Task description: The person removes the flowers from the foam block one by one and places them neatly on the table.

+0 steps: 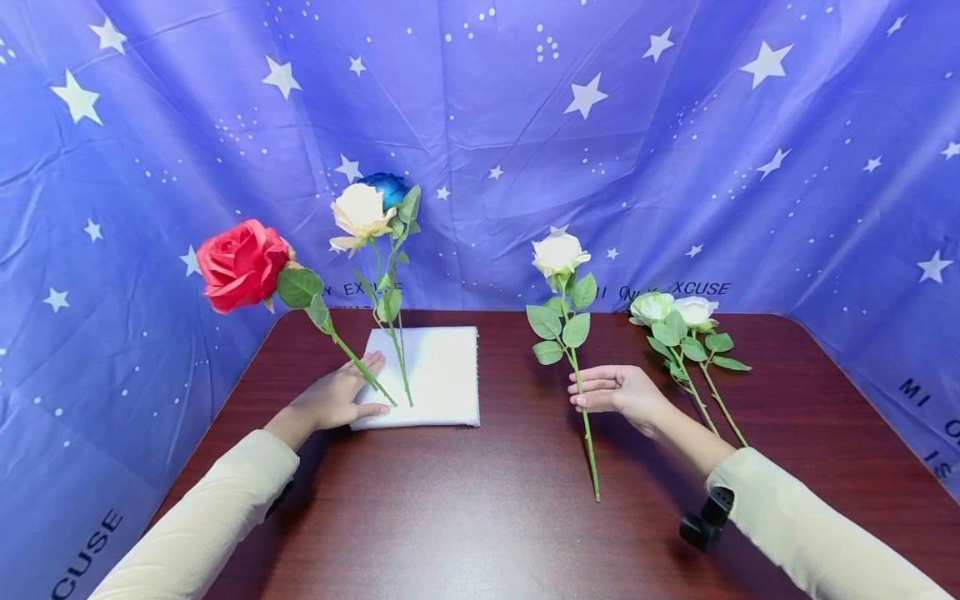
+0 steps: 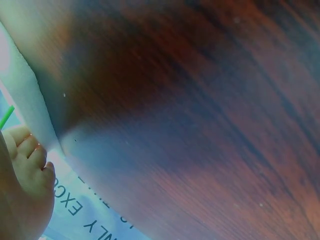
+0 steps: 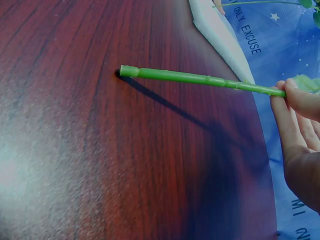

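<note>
In the head view, a person works at a dark brown table (image 1: 480,508) in front of a blue starred curtain (image 1: 480,108). The left hand (image 1: 339,397) rests on the left side of a white block (image 1: 447,375), its fingers and thumb extended and gripping nothing. Three flowers stand in the block: a red rose (image 1: 244,267) leaning far to the left, a cream rose (image 1: 362,211) nearer upright, and a blue rose (image 1: 385,191) partly behind the cream one. The right hand (image 1: 628,397) pinches the stem of a white rose (image 1: 576,330), held roughly upright, bloom at the top, well apart from the block. Two pale roses (image 1: 672,321) lie side by side on the table to the right.

The left wrist view shows the left hand at the picture's edge, beside the block, with a bit of green stem above the fingers.

In the right wrist view, thumb and fingertips close on the white rose's stem; whether its cut end touches the table cannot be told. The block's edge shows beyond it.
</note>
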### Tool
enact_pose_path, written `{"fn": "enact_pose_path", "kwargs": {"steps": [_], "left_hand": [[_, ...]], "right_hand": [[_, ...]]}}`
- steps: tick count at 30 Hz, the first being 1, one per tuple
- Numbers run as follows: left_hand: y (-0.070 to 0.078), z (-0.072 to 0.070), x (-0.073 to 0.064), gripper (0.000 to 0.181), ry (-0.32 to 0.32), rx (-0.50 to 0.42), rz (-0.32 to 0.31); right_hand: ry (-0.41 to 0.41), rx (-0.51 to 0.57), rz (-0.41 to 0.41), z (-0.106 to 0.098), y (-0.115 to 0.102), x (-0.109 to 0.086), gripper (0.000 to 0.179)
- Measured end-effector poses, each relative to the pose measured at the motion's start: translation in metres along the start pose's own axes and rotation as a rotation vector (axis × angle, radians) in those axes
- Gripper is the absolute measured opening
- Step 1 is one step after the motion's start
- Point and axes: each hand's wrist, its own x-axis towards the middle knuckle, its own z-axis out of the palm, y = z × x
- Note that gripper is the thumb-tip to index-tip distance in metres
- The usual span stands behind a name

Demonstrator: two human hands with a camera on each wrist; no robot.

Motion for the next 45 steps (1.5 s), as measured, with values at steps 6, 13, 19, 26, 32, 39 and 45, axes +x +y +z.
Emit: {"fn": "enact_pose_path", "kwargs": {"steps": [6,13,19,26,32,39,45], "left_hand": [[0.001,0.001,0.0,0.09,0.003,-0.002,-0.006],[0.0,0.001,0.0,0.09,0.002,0.004,-0.011],[0.001,0.001,-0.001,0.091,0.0,-0.001,-0.012],[0.002,0.001,-0.002,0.09,0.002,-0.002,-0.016],[0.003,0.0,-0.001,0.09,0.004,0.012,-0.008],[0.002,0.0,0.0,0.09,0.002,0.019,-0.015],[0.002,0.001,-0.001,0.09,0.001,0.025,-0.019]], "right_hand": [[0.052,0.019,-0.006,-0.01,0.004,-0.007,0.06],[0.088,0.035,-0.003,-0.032,0.009,-0.018,0.055],[0.153,-0.033,0.028,-0.05,0.013,-0.026,0.055],[0.15,-0.064,0.062,-0.064,0.009,-0.033,0.054],[0.151,-0.158,0.117,-0.07,0.005,-0.039,0.055],[0.125,-0.248,0.229,-0.078,0.006,-0.044,0.056],[0.108,-0.237,0.337,-0.082,0.008,-0.044,0.047]]}}
